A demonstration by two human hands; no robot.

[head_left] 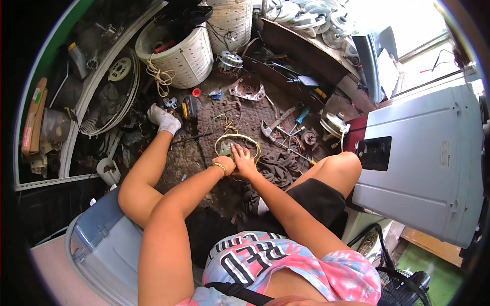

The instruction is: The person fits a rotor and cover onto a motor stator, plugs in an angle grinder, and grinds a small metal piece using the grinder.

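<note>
Around the worn dark mat (255, 116), scattered tools and parts are seen on the floor (196, 171), and a white basket (178, 53) is placed beyond its far left corner. Near the middle of the near part of the mat, a small metal piece (226, 148) is kept, together with a pale yellow ring (238, 136) of wire or cord by which it is surrounded.

For good work on it, the piece should probably be steadied by one hand while the pressure is given by the other, little by little; the thin wires (230, 125) just beyond should be kept free from pulling. Hammer (267, 130) and blue-handled screwdriver (303, 114), lying toward the right edge of the mat, are better left there, away from the wrists.

The left hand (224, 164) is curled narrow close against the piece; what is enclosed by it cannot be told. The right hand (244, 160) is laid beside it, fingers stretched forward and only slightly spread, apparently touching the piece; whether anything is pinched is hidden.
</note>
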